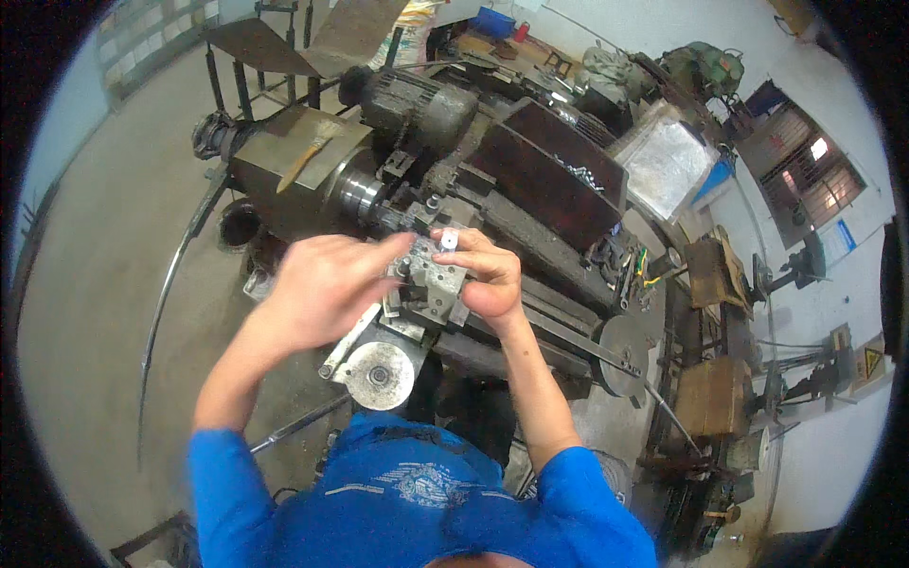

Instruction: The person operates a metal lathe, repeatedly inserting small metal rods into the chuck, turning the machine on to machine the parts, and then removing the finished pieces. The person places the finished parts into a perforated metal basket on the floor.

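My right hand (487, 272) is closed round a small shiny metal part with a hole in its end (449, 241), held between thumb and fingers above the tool post. My left hand (327, 289), slightly blurred, is over the left side of the tool post (440, 289). Its thumb and forefinger are apart, with nothing visible between them. Both hands are over the carriage of a metal lathe. Just beyond them is the lathe's bright round chuck (361, 197). Nearer to my body is a pale round handwheel (379, 376).
A brush (311, 156) lies on the headstock (284, 156), beside a motor (421, 106). Behind the carriage stands a dark metal tray (540, 175) with small shiny parts at its right end. A long bent bar (175, 275) curves down on the left. A round disc (625, 355) stands at the right.
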